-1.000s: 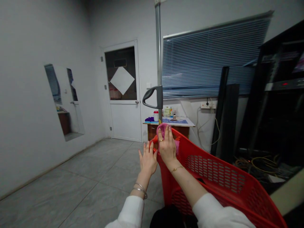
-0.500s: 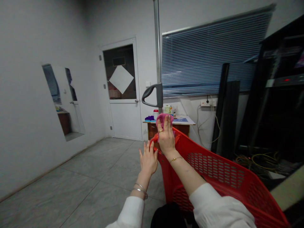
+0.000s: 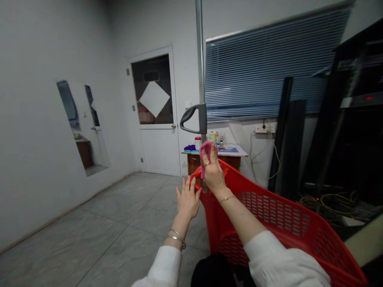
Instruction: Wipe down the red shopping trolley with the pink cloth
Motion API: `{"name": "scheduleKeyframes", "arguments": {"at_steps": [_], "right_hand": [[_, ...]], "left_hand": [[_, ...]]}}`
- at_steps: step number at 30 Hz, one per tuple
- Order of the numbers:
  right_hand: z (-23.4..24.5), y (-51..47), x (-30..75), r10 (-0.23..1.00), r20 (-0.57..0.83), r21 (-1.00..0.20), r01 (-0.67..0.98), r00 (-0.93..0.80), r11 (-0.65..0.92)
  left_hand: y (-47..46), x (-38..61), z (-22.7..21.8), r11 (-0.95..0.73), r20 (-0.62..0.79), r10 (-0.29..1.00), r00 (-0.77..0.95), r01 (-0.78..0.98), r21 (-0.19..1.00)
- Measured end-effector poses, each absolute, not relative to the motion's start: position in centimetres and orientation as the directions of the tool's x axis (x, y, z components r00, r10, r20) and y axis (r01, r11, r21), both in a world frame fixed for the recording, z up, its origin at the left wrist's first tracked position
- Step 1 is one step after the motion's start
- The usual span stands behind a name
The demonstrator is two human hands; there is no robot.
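Observation:
A red plastic basket [image 3: 257, 187] with slotted sides stands in front of me, and a metal pull rod [image 3: 200, 52] rises at its far corner. The rod carries a grey loop handle [image 3: 196, 119]. My right hand [image 3: 214, 173] holds a pink cloth [image 3: 206, 151] against the lower rod, just below the loop handle; its fingers press on the cloth and hide part of the rod. My left hand [image 3: 188, 199] lies with spread fingers on the basket's near left corner, fingertips touching the red rim.
Behind the basket is a small desk [image 3: 239, 150] with bottles and a white jar [image 3: 198, 143]. A white door [image 3: 160, 149] is in the back wall, a mirror [image 3: 85, 131] on the left wall. Cables [image 3: 335, 203] and a dark rack [image 3: 359, 139] stand at right.
My right hand has shifted slightly right with the cloth, whose edge now hangs along the rod's left side. My left hand stays at the rim.

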State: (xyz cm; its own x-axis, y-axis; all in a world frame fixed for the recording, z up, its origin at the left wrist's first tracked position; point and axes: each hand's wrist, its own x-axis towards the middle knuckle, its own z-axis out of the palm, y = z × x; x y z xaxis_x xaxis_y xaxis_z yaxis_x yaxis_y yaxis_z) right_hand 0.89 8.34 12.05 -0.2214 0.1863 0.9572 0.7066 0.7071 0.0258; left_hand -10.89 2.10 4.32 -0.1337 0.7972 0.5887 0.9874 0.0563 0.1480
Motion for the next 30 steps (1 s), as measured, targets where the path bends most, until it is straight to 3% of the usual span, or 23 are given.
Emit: {"name": "scheduleKeyframes", "arguments": {"at_steps": [6, 12, 19, 25, 30], "right_hand": [[5.6, 6.9, 1.8, 0.200, 0.938, 0.052, 0.687, -0.282, 0.725], [11.4, 8.2, 1.3, 0.188, 0.950, 0.037, 0.688, -0.249, 0.725], [6.1, 7.0, 1.3, 0.234, 0.943, -0.014, 0.677, -0.235, 0.736], [11.2, 8.4, 0.9, 0.196, 0.960, -0.003, 0.693, -0.200, 0.721], [7.5, 7.3, 1.4, 0.186, 0.957, 0.027, 0.706, -0.224, 0.708]], "left_hand": [[1.9, -11.4, 3.8, 0.023, 0.627, 0.776, -0.071, 0.996, 0.085], [1.8, -11.4, 3.7, 0.029, 0.637, 0.768, -0.067, 0.997, 0.069], [1.7, -11.7, 4.1, -0.017, 0.633, 0.773, -0.042, 0.996, 0.086], [1.6, -11.6, 4.0, -0.014, 0.634, 0.772, -0.056, 0.994, 0.105], [1.8, -11.6, 3.9, -0.025, 0.624, 0.780, -0.057, 0.992, 0.122]]}}
